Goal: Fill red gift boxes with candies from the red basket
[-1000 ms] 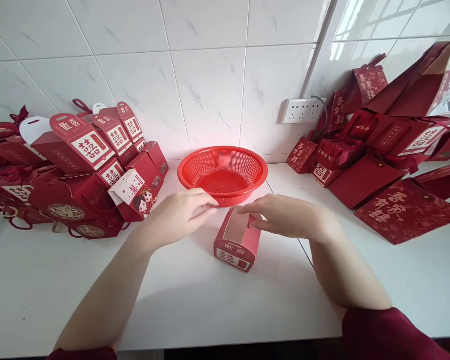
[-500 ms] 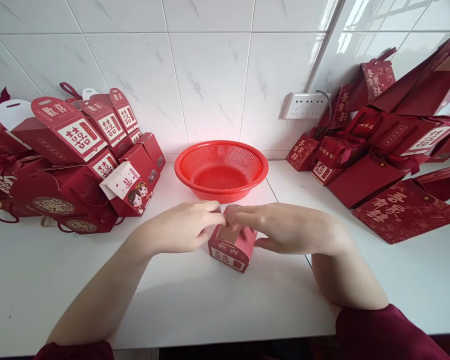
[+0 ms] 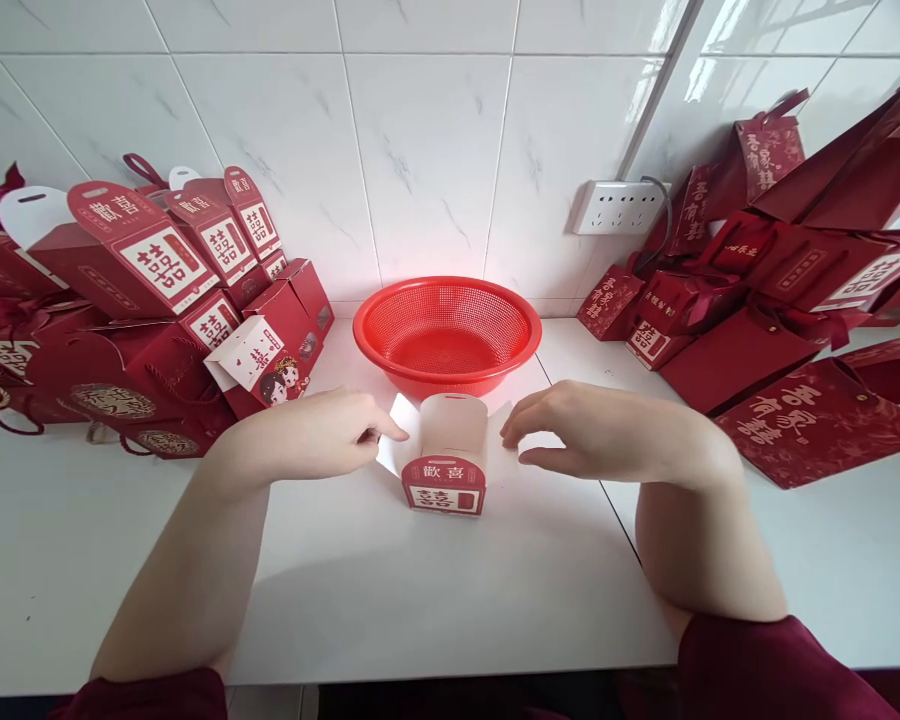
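Observation:
A small red gift box [image 3: 444, 485] with white inner walls stands on the white counter, its top unfolded. Its white side flaps spread out to the left and right, and the rear panel with a handle slot stands up. My left hand [image 3: 330, 430] is at the left flap, index finger stretched against it and the other fingers curled, holding nothing. On the other side, my right hand [image 3: 570, 430] has its fingertips at the right flap, with thumb and fingers apart. Whether the right fingertips press on the flap is hard to see.
Behind the box sits a red plastic basket [image 3: 447, 382] by the tiled wall. Several red gift boxes [image 3: 161, 265] are stacked at the left. More red boxes and bags [image 3: 817, 420] are piled at the right, near a white power socket [image 3: 619, 208].
The box top was closed under both hands; now it is unfolded. My hands have moved apart, one to each side, with the flaps spread outward. The view has shifted slightly.

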Tool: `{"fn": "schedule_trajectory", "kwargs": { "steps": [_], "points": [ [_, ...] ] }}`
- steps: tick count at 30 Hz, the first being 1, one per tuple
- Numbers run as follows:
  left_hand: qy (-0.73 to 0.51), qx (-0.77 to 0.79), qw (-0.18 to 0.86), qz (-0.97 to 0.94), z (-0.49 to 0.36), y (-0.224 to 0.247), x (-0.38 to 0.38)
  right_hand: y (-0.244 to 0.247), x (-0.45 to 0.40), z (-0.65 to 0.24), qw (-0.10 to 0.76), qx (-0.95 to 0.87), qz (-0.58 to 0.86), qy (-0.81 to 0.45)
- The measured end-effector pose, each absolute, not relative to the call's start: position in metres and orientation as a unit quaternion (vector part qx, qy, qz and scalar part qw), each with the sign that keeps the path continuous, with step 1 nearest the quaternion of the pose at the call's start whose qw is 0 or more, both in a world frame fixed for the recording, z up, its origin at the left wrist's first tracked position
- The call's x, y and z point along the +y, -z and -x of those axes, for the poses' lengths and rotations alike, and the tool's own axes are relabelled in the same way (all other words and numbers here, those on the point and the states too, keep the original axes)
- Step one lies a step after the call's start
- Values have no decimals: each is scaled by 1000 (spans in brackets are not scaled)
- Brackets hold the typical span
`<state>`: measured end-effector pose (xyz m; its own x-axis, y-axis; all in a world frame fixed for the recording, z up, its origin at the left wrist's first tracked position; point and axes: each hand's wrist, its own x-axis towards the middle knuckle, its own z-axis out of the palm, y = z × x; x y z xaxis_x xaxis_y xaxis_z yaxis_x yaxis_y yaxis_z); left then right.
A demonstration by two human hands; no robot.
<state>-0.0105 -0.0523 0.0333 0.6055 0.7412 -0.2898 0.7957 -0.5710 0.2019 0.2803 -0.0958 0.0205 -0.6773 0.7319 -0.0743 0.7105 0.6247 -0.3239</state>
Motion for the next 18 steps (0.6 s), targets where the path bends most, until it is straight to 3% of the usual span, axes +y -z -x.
{"fn": "schedule_trajectory", "kwargs": {
  "steps": [3,18],
  "points": [
    [101,442,203,-868,7,-35,-50,-21,-96,-282,16,-896,414,-161],
    [167,535,154,-814,-5,-5,-34,-3,-77,-248,-72,-870,459,-164]
  ]
}}
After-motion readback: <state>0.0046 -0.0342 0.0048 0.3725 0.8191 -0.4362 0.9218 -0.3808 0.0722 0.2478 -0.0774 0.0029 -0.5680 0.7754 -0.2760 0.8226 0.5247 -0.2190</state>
